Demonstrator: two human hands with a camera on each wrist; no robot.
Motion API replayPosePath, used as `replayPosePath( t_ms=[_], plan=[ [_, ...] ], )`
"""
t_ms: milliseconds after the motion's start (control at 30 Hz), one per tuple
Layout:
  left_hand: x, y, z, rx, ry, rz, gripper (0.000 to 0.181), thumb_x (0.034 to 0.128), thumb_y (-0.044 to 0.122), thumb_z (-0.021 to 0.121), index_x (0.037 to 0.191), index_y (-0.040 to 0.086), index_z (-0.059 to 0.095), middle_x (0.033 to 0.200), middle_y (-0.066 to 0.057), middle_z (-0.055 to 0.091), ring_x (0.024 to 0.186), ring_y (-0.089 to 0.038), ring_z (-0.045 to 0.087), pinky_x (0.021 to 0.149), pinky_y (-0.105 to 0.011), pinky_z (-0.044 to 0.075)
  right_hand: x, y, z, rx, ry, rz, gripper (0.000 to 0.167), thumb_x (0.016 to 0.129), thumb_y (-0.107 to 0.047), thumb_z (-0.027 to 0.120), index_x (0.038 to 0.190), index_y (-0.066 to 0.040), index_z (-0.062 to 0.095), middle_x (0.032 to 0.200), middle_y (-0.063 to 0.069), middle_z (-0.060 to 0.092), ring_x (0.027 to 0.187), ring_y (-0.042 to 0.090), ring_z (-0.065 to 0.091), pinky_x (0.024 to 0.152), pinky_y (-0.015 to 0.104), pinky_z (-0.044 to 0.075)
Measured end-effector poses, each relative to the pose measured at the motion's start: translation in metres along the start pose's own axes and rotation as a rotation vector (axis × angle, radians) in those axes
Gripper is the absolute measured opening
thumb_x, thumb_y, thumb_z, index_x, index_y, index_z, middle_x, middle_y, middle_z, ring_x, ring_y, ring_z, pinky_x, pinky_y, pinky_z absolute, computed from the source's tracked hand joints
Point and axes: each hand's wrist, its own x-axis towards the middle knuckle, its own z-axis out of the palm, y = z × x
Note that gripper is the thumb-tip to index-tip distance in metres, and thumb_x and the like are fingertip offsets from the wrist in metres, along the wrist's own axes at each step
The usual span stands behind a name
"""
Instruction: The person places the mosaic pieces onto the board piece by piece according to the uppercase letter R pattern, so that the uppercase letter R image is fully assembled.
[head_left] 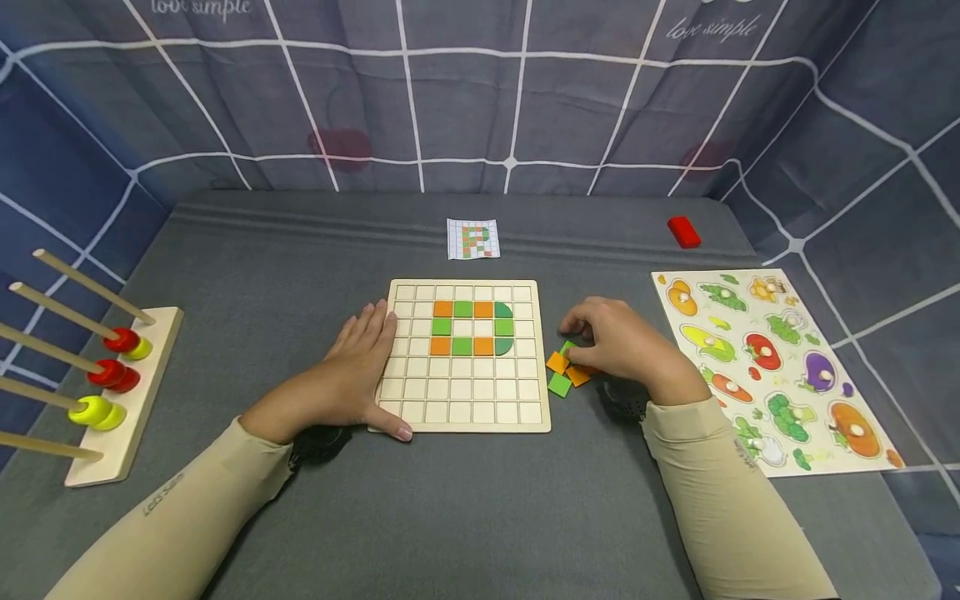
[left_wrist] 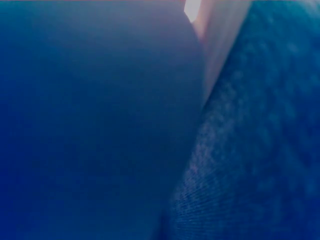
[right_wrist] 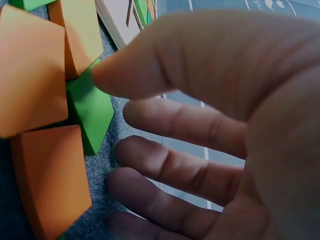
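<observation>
A small curtained-off play corner is shown; whether it is set up in a home or elsewhere cannot be told. The tabletop (head_left: 480, 517), covered in grey fabric, is closed in at the back and on both sides by dark curtains (head_left: 465, 108), on which white grid lines and the words "love simple" are printed. Play is suggested by the toys laid out: a grid board (head_left: 455, 389), coloured tiles (head_left: 558, 384), a pattern card (head_left: 473, 240), a vegetable puzzle (head_left: 787, 379) and a peg stand (head_left: 142, 400).
</observation>
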Motion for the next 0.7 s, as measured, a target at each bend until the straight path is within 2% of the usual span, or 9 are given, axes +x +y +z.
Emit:
replayPosePath(
  t_ms=[167,700],
  plan=[
    [0.0000,0.0001,0.0003,0.001,0.000,0.000,0.166,0.0578,0.088,0.081,0.162,-0.014,0.002,0.168,-0.034,-0.011,0.155,-0.047,-0.012,0.123,-0.059,-0.003,-0.0007,0.0004,-0.0003,0.001,-0.028,-0.023,0.028,0.081,-0.005,0.082,0.109,-0.003,0.077,0.099,0.005,0.066,0.090,0.024,0.061,0.083,0.044,0.052],
    [-0.0001,0.0012,0.0001,0.014,0.002,-0.003,0.167,0.0563,0.090,0.080,0.162,-0.014,0.001,0.168,-0.034,-0.012,0.155,-0.047,-0.012,0.123,-0.058,-0.004,-0.0017,-0.0023,0.0023,-0.011,-0.061,-0.005,0.033,0.079,-0.004,0.081,0.111,-0.002,0.074,0.102,0.007,0.063,0.091,0.025,0.059,0.084,0.044,0.051]
  ],
)
